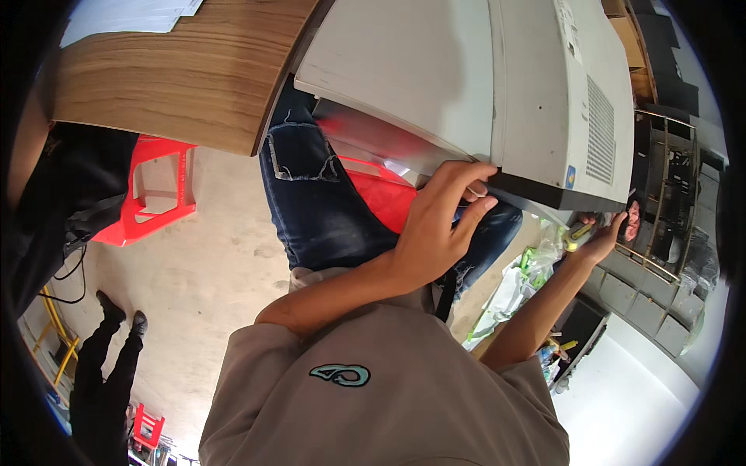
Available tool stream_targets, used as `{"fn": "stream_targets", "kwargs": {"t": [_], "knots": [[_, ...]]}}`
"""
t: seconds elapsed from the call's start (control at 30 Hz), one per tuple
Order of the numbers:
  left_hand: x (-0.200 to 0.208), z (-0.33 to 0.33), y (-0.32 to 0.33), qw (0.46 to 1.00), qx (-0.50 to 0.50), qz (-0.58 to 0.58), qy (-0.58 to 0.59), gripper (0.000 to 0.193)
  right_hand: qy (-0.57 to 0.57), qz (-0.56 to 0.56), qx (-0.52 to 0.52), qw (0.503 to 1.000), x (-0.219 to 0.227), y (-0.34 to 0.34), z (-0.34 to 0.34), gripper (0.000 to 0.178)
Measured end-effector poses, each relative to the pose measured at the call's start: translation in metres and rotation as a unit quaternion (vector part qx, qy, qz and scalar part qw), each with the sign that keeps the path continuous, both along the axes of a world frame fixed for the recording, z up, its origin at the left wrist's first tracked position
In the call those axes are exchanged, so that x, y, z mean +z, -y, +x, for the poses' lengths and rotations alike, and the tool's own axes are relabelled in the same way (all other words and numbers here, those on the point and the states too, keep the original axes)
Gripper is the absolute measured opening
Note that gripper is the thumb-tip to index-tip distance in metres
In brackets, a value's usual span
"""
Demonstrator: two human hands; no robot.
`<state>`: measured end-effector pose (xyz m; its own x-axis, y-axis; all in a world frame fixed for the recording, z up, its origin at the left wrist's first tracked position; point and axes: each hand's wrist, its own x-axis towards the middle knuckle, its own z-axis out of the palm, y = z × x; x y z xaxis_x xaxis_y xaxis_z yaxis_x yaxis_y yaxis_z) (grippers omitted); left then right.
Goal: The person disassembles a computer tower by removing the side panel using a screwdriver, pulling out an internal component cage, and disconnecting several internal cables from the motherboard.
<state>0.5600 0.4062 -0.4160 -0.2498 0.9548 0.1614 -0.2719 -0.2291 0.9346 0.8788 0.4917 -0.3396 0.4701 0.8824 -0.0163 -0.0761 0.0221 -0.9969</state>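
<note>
A pale grey computer case (404, 62) lies before me at the top middle, with a slotted vent and a dark strip along its near edge. My left hand (444, 221) is closed at the near edge, index finger and thumb curled round the corner by the dark strip. What its fingertips grip underneath is partly hidden. At the case's near right corner, my right hand (600, 239) is closed round a screwdriver with a yellow and grey handle (577, 235). The screwdriver's tip is out of sight.
A wooden table (171, 78) with white papers (124, 17) stands left of the case. Red plastic stools (159, 190) are on the floor at left, near other people. Something red (381, 198) shows between my knees. A metal rack (668, 194) with dark items stands at right, beside plastic bags (524, 283).
</note>
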Motion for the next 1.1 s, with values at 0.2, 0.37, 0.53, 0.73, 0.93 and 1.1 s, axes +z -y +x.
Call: {"fn": "stream_targets", "kwargs": {"t": [0.2, 0.37, 0.53, 0.73, 0.93, 1.1], "knots": [[0.004, 0.0, -0.011, 0.997, 0.038, 0.012, -0.065, 0.04, 0.024, 0.021, -0.04, 0.999, -0.003, -0.002, -0.002, 0.044], [0.009, 0.01, -0.014, 0.992, 0.1, 0.028, -0.07, 0.044, 0.078, 0.019, -0.105, 0.991, -0.001, -0.008, -0.02, 0.045], [0.02, 0.003, -0.012, 0.973, 0.128, 0.09, -0.169, 0.046, 0.042, 0.005, -0.127, 0.991, -0.002, -0.008, -0.007, 0.049], [0.045, 0.018, -0.03, 0.966, 0.148, 0.107, -0.185, 0.065, 0.047, 0.0, -0.123, 0.991, -0.008, 0.001, 0.012, 0.053], [0.028, 0.037, -0.028, 0.972, 0.166, 0.095, -0.138, 0.047, 0.03, 0.021, -0.11, 0.993, -0.01, -0.002, -0.003, 0.046], [0.028, 0.029, -0.03, 0.97, 0.175, 0.084, -0.145, 0.049, -0.035, 0.021, -0.101, 0.994, -0.006, -0.001, -0.002, 0.032]]}}
